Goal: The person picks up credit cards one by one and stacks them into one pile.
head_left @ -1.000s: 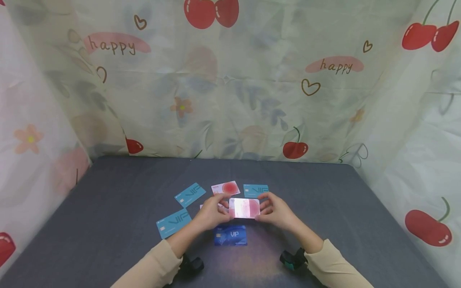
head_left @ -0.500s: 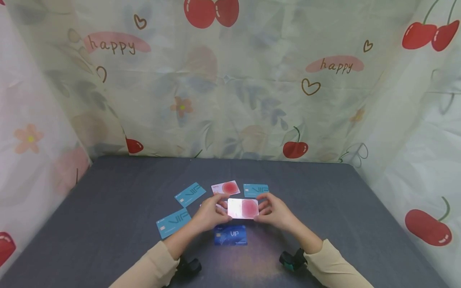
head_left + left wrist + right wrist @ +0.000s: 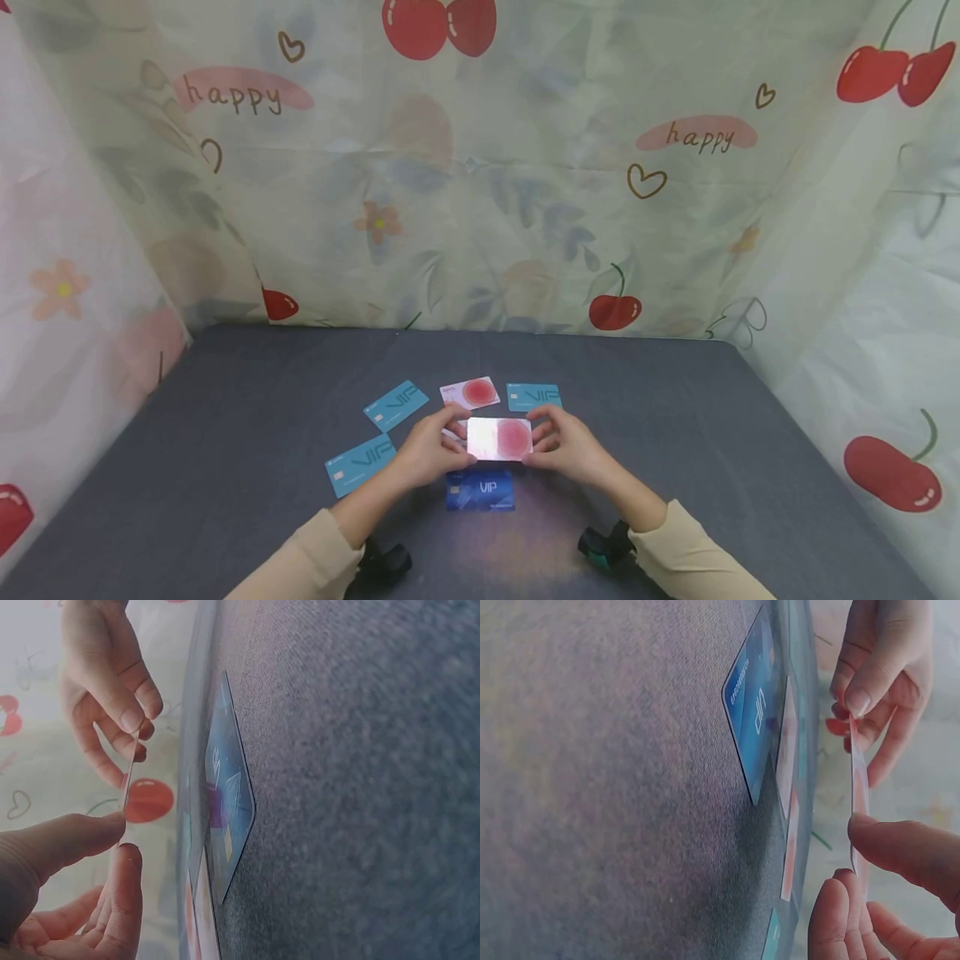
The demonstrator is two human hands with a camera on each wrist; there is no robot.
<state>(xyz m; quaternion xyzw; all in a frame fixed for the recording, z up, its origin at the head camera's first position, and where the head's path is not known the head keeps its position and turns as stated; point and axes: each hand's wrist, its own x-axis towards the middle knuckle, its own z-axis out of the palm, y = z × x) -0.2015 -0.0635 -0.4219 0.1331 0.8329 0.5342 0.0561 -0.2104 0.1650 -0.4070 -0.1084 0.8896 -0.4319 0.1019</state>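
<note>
card (image 3: 499,439) between both hands (image 3: 432,446) (image 3: 573,443)

Two hands (image 3: 433,447), two beige sleeves (image 3: 311,554), two black wrist devices (image 3: 387,564) and one bench (image 3: 645,392) are in view. There are also three teal VIP cards (image 3: 396,406), one dark blue VIP card (image 3: 480,492) and three pink cards (image 3: 499,439) (one of these partly hidden), seven in all.
</note>
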